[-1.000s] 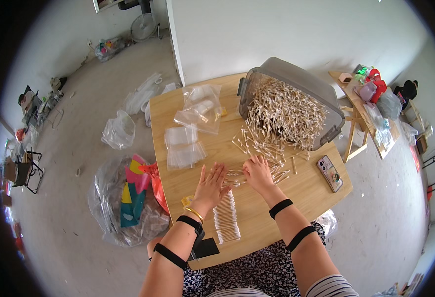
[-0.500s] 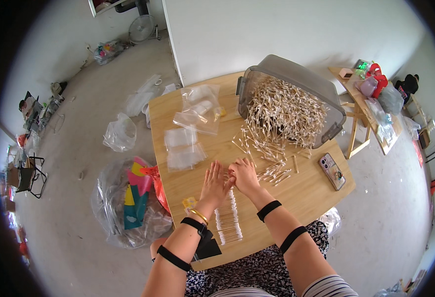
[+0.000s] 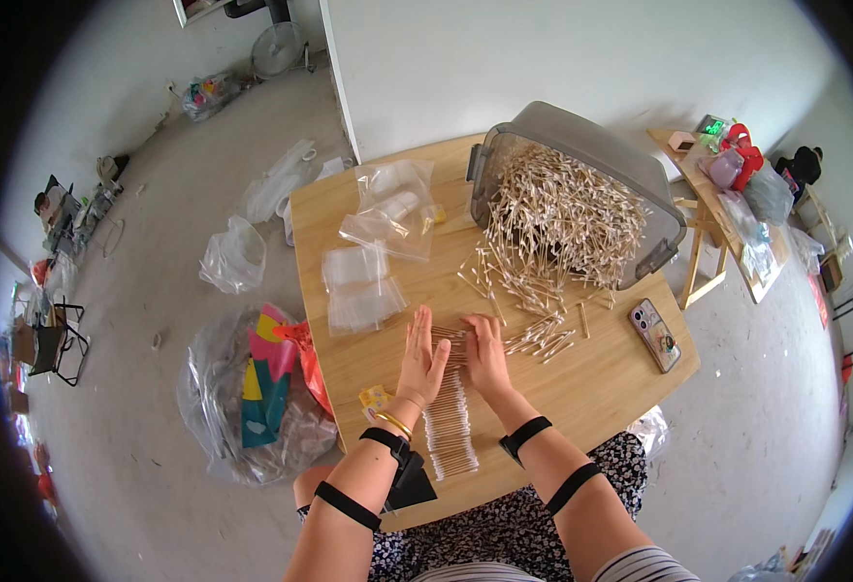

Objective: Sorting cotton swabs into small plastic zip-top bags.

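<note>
A long row of cotton swabs [image 3: 451, 427] lies side by side on the wooden table [image 3: 349, 364], running toward its near edge. At the far end of this row, my left hand [image 3: 420, 364] stands on edge along the left tips, fingers stretched and thumb apart. Opposite it, my right hand [image 3: 485, 357] rests against the right tips with its fingers extended and slightly bent. Several swabs show in the gap between both palms. Beyond my right hand, loose cotton swabs [image 3: 541, 335] spill from a tipped grey plastic bin [image 3: 591, 138] that holds a big heap of them.
Clear zip bags [image 3: 387, 238] and smaller translucent bags [image 3: 360, 291] lie at the table's left. A phone [image 3: 654, 335] is by the right edge. Near my left wrist are a yellow packet [image 3: 375, 399] and a black flat item [image 3: 413, 490]. A large plastic sack [image 3: 218, 407] sits on the floor.
My hands have moved apart from above the row to its two sides. My right hand's fingers have straightened, and the swabs between the hands now show.
</note>
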{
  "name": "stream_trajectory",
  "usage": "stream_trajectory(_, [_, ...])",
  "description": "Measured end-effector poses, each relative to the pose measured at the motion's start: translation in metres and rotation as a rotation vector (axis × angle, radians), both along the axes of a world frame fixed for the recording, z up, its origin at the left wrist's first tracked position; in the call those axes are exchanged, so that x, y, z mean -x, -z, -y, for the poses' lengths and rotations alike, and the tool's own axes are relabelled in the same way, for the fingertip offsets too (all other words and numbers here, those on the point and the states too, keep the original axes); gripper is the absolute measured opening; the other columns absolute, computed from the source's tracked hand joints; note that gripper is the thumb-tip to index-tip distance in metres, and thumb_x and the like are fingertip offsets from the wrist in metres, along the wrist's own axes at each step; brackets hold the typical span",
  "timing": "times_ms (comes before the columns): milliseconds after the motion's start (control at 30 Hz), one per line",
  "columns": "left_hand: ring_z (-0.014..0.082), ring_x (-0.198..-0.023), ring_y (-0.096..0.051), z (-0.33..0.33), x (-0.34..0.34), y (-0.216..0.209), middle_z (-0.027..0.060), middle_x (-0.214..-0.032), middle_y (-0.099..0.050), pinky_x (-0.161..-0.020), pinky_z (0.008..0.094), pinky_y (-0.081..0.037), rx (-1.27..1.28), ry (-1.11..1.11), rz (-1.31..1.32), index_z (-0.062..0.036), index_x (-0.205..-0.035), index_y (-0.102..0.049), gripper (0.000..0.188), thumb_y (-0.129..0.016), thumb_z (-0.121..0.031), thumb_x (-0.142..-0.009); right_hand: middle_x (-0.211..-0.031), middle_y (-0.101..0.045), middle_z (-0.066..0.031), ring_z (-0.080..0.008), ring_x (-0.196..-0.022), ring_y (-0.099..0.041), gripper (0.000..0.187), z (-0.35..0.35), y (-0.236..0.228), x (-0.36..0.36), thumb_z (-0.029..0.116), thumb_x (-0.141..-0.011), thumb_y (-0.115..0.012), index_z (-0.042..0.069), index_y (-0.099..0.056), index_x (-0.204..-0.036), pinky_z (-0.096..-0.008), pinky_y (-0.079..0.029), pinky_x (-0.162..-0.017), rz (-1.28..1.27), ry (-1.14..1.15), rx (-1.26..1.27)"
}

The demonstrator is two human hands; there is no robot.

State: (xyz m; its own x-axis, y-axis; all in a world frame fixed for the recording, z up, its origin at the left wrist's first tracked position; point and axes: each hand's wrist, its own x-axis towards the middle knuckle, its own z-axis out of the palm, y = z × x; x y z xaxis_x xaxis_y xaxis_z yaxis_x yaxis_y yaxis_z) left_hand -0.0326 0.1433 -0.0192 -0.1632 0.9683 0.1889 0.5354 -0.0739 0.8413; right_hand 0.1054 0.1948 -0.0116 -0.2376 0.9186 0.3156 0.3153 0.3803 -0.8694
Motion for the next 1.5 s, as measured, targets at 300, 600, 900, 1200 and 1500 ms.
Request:
stream_trajectory(300, [0.0393, -0.151, -0.01, 0.007, -0.011, 0.002, 0.0253, -0.162, -0.014, -0.122, 0.0453, -0.013, -0.035, -0.014, 0.201, 0.0047, -0.154, -0.015, 0.074, -0.033, -0.047, -0.104, -0.127, -0.051, -0.0222, -0.0401, -0.119, -0.052, 0.032, -0.001, 0.002, -0.001, -0.004, -0.095, -0.045, 0.004, -0.055, -0.124, -0.0437, -0.044, -0.099, -0.072, -0.059, 0.075])
stream_trajectory(600, [0.0293, -0.153, -0.011, 0.017, -0.014, -0.01, 0.0164, -0.164, -0.016, -0.122, 0.0549, 0.0, 0.218, 0.156, -0.851, 0.0, -0.155, -0.019, 0.085, -0.034, -0.062, -0.098, -0.129, -0.052, -0.0209, -0.0377, -0.121, -0.051, 0.036, 0.014, 0.0, -0.034, -0.002, -0.093, -0.047, 0.002, -0.054, -0.128, -0.0404, -0.042, -0.104, 0.035, -0.104, 0.092])
stream_trajectory(900, [0.0249, -0.153, -0.008, 0.017, -0.008, -0.014, 0.0146, -0.165, -0.013, -0.122, 0.0534, -0.001, 0.246, 0.191, -0.918, 0.0, -0.156, -0.015, 0.089, -0.036, -0.063, -0.097, -0.129, -0.051, -0.0181, -0.0328, -0.119, -0.052, 0.038, 0.039, 0.008, -0.035, -0.001, -0.093, -0.048, 0.002, -0.053, -0.131, -0.0376, -0.043, -0.102, -0.054, -0.025, 0.209])
stream_trajectory(1200, [0.0257, -0.153, -0.009, 0.035, -0.005, -0.016, 0.0154, -0.164, -0.015, -0.123, 0.053, -0.004, 0.187, 0.236, -0.907, 0.0012, -0.155, -0.017, 0.086, -0.039, -0.058, -0.098, -0.133, -0.047, -0.0144, -0.0273, -0.127, -0.044, 0.036, 0.032, 0.029, 0.009, 0.002, -0.096, -0.047, 0.004, -0.053, -0.131, -0.0347, -0.036, -0.108, -0.404, 0.019, 0.333])
stream_trajectory(1500, [0.0271, -0.153, -0.008, 0.02, -0.013, -0.009, 0.0154, -0.164, -0.015, -0.123, 0.0513, -0.002, 0.171, 0.14, -0.913, 0.0001, -0.155, -0.02, 0.079, -0.036, -0.054, -0.1, -0.129, -0.052, -0.0122, -0.0256, -0.125, -0.045, 0.032, 0.009, 0.023, 0.006, 0.006, -0.099, -0.044, 0.003, -0.058, -0.127, -0.034, -0.034, -0.109, -0.415, -0.021, 0.273])
